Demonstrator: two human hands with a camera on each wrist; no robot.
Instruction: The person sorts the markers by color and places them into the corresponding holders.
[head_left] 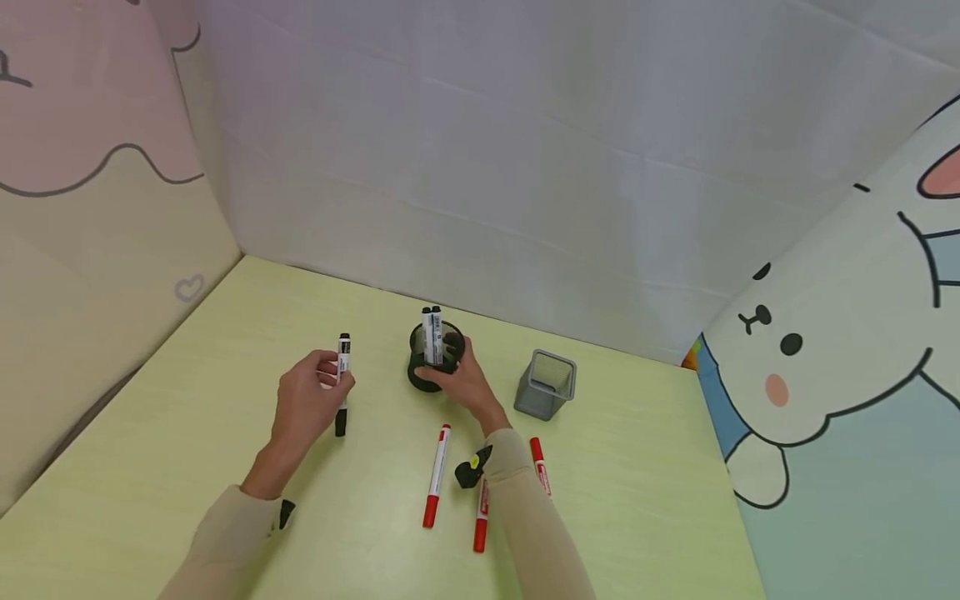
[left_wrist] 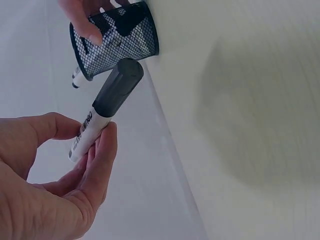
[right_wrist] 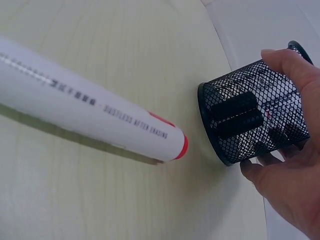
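Note:
My left hand [head_left: 308, 398] pinches a black-and-white marker [head_left: 342, 367] between thumb and fingers, holding it nearly upright with its black cap end down. In the left wrist view that black cap [left_wrist: 119, 86] points toward the mesh cup. With thumb and fingers around its side, my right hand [head_left: 470, 385] grips a round black mesh pen cup [head_left: 420, 377]. Two black-and-white markers [head_left: 432, 333] stand in this cup, their black caps [right_wrist: 235, 114] visible through the mesh near its base.
A square grey mesh pen holder [head_left: 542, 392] stands right of my right hand. Nearer me lie red-and-white markers: one [head_left: 437, 475] left of the right forearm, another [head_left: 482, 521] partly under it, a third [head_left: 540, 465] beyond it. A pale wall [head_left: 487, 167] rises behind the table.

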